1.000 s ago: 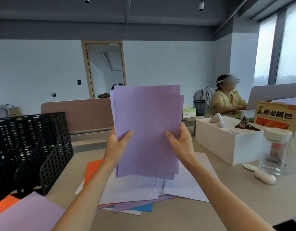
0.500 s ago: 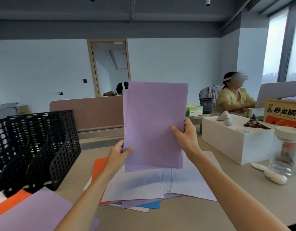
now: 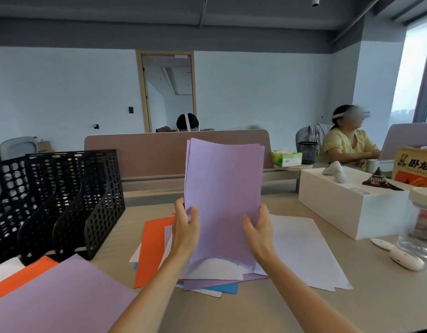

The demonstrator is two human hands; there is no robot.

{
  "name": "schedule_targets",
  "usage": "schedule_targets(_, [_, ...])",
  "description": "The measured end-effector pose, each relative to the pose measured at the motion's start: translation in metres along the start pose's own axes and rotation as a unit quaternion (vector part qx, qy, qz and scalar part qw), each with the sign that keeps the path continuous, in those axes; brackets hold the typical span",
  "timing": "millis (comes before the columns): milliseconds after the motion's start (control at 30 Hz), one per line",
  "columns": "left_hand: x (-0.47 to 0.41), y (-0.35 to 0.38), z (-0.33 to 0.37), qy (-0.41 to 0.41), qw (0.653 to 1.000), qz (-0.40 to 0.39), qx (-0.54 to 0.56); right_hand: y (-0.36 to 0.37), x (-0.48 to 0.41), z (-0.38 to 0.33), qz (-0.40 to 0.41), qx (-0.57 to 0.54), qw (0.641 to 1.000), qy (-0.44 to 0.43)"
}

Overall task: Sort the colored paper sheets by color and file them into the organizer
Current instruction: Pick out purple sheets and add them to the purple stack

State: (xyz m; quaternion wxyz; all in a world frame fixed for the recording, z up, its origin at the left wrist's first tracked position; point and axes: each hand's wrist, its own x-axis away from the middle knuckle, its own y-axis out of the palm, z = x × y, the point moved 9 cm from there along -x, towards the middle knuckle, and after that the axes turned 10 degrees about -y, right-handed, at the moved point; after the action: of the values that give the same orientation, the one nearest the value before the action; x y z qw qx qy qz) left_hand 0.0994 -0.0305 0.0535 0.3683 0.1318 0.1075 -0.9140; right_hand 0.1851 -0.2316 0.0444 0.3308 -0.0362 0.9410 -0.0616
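A stack of purple sheets (image 3: 223,186) stands upright in front of me, its lower edge on the mixed paper pile (image 3: 207,275). My left hand (image 3: 185,230) grips the stack's left edge and my right hand (image 3: 257,230) grips its right edge. The pile under it holds white, purple, blue and orange sheets (image 3: 151,251). A black perforated organizer (image 3: 63,200) with several slots stands at the left. In front of it lie a purple sheet (image 3: 61,299) and an orange sheet (image 3: 22,277).
A white box (image 3: 347,207) with a snack bag and a small white device stands at the right. A clear jar (image 3: 421,224) and white devices (image 3: 406,259) lie by it. A brown divider (image 3: 159,152) runs behind the desk. Two persons sit beyond.
The purple stack has come down from mid-air until its lower edge rests on the pile. Both hands have slid lower on its side edges. The view has shifted left.
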Motion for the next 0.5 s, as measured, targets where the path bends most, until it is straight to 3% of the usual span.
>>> schedule_targets(200, [0.003,-0.016,0.026,0.026,0.999,0.026,0.014,0.003,0.005,-0.012,0.028,-0.005,1.000,-0.005])
schedule_targets(367, [-0.001,-0.012,-0.003,-0.079,0.993,-0.040,-0.082,0.009,0.016,-0.004,-0.001,-0.008,1.000,0.018])
schedule_targets(500, [0.016,-0.030,-0.003,-0.096,0.987,-0.040,-0.120,0.022,0.018,-0.005,-0.020,0.015,0.999,0.033])
